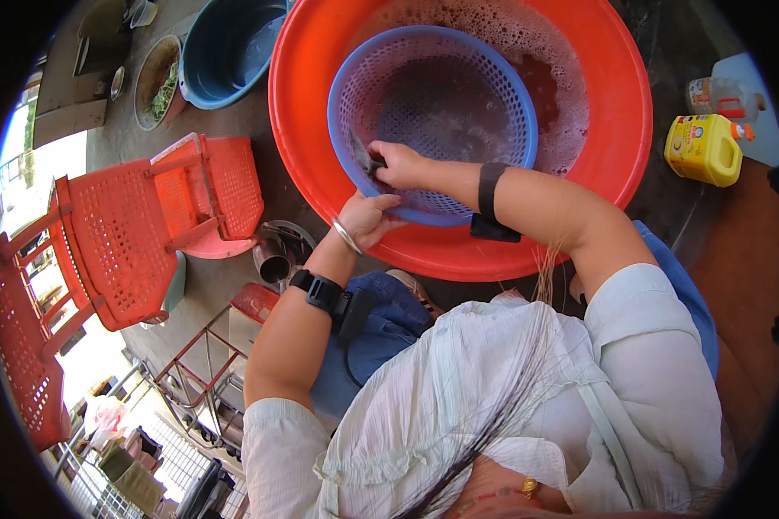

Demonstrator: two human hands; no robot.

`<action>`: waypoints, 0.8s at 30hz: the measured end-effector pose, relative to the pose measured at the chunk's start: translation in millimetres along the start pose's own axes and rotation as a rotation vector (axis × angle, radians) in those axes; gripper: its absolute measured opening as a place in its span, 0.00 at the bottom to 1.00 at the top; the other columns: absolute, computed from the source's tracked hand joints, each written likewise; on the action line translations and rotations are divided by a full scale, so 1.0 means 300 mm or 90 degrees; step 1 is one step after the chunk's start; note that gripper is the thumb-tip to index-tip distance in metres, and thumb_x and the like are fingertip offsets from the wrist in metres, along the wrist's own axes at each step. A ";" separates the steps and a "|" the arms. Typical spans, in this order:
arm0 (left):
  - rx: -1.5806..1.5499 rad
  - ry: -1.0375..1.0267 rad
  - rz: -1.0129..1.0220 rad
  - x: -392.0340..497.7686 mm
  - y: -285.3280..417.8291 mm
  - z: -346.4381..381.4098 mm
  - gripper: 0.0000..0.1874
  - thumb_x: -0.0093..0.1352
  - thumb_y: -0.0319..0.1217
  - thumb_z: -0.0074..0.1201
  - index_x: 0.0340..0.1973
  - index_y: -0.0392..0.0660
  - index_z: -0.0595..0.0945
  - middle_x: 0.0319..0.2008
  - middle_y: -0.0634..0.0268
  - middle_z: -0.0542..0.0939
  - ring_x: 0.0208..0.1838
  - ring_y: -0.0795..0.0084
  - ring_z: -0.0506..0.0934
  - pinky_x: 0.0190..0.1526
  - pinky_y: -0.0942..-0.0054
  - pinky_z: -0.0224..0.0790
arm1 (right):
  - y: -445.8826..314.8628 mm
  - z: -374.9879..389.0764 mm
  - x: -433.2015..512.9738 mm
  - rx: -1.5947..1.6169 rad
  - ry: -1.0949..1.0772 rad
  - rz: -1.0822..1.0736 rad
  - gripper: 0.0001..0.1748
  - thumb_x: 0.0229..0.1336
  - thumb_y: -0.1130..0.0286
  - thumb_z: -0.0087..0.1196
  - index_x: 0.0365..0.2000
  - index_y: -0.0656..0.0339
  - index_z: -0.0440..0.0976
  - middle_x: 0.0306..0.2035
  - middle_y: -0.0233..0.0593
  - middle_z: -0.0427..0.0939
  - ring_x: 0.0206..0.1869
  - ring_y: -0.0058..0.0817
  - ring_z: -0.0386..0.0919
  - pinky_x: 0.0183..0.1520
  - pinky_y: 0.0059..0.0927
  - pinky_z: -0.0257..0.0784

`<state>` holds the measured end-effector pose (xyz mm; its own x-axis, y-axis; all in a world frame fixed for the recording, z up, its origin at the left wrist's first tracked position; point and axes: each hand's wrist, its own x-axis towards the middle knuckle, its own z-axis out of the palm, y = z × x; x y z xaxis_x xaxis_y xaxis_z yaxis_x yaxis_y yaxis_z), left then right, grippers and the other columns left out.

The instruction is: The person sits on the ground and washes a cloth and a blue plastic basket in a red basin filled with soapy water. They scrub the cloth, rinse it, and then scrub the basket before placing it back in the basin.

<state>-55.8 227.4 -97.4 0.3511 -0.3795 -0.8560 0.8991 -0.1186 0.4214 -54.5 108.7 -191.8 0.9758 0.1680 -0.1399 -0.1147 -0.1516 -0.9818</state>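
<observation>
A round blue plastic colander basket (431,32) tilts inside a large red plastic basin (626,130). My left hand (367,222) grips the basket's near rim, thumb over the edge and fingers beneath it. Inside the basket, my right hand (399,165) presses a small dark grey piece (362,156), perhaps a scrubbing cloth, against the perforated left wall. My fingers cover part of that piece. Brownish water topped with foam (568,84) lies in the basin around the basket, and wetness shows through the basket's floor.
To the right stands a yellow jug with an orange cap (702,149), beside a clear plastic bottle (724,98). A dark blue tub (234,55) and a bowl of greens (159,84) sit at upper left. Red plastic chairs (120,240) and a metal pitcher (273,256) are on the left.
</observation>
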 end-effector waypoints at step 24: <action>0.099 0.000 0.034 -0.046 -0.011 0.039 0.22 0.66 0.26 0.41 0.57 0.40 0.61 0.55 0.57 0.68 0.55 0.58 0.69 0.51 0.51 0.67 | 0.170 -0.339 0.069 -0.480 0.542 0.210 0.10 0.44 0.67 0.58 0.30 0.56 0.72 0.40 0.40 0.70 0.42 0.42 0.71 0.43 0.41 0.70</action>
<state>-66.6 222.4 -83.4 0.3978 -0.3886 -0.8311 0.8278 -0.2386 0.5078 -21.3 5.4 -231.5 0.7620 -0.6465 0.0380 -0.5240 -0.6500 -0.5504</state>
